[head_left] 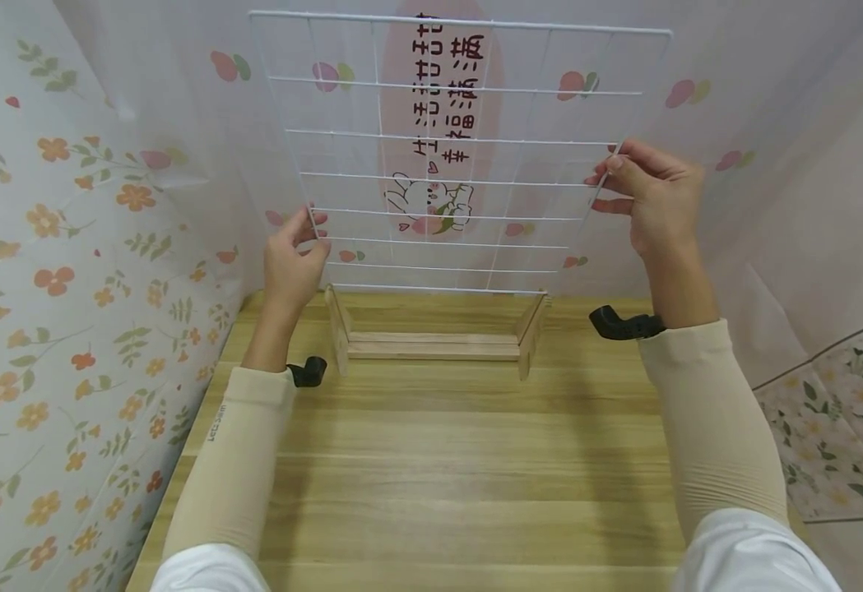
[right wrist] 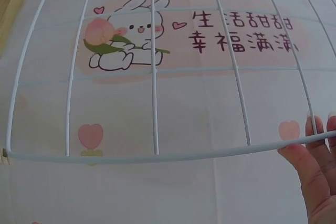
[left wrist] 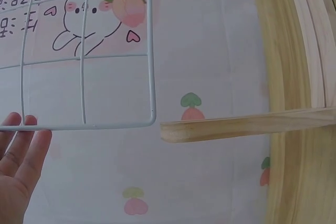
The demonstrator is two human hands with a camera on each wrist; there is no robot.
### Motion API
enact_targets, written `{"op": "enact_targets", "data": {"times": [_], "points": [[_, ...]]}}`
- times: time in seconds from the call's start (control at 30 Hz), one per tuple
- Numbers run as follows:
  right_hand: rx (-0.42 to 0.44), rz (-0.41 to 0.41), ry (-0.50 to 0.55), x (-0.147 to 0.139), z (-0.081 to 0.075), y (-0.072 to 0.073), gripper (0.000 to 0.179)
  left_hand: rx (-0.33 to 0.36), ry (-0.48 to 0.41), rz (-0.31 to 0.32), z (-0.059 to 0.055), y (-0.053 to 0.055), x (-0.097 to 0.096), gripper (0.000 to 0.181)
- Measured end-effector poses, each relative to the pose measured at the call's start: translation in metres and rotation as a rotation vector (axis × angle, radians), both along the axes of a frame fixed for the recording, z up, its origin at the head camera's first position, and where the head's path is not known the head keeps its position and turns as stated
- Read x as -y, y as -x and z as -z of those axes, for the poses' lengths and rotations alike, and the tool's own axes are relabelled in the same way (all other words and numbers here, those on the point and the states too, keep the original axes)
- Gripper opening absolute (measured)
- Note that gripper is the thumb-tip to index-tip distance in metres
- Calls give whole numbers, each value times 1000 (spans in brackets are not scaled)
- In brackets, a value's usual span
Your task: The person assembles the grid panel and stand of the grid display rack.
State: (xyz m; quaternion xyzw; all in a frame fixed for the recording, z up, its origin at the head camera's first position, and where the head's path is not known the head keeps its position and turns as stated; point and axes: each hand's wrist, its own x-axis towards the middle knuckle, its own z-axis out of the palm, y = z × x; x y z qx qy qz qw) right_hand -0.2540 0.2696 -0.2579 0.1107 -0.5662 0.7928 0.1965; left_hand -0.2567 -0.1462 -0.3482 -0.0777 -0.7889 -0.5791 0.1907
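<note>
A white wire grid panel (head_left: 520,141) is held up by both hands against the backdrop, its lower edge level with the tops of a small wooden stand (head_left: 431,349). Thumb and fingers of my left hand (head_left: 294,259) hold the panel's left side wire low down. Higher up on the opposite side, my right hand (head_left: 656,193) pinches the right side wire. In the left wrist view, the panel's rounded corner (left wrist: 151,119) appears close to the end of a wooden upright (left wrist: 178,131). Whether the panel touches the stand is hard to tell.
The stand sits at the back of a wood-grain table (head_left: 438,460). Behind it hangs a pale cloth (head_left: 216,156) printed with fruit, a rabbit and lettering. A flowered cloth (head_left: 105,271) borders the left side. Dark wrist cameras (head_left: 619,323) are strapped on both wrists.
</note>
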Motion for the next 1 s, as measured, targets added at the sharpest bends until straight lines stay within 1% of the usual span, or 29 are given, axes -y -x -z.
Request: {"op": "enact_targets", "data": {"times": [0.2,0.4,0.77,0.9,1.0], "points": [[-3,6,-6,0,4,2,18,7,6,1,4,2,0,50],[-9,4,-13,1,8,4,23,13,-16,-4,8,2,1,52],[48,14,-17,-1,19,5,24,22,1,6,16,-1,0,52],[68,14,-14,-1,25,4,21,19,-5,11,19,-2,0,53],[68,10,-22,-1,31,4,21,18,-7,11,23,-2,0,53]]}}
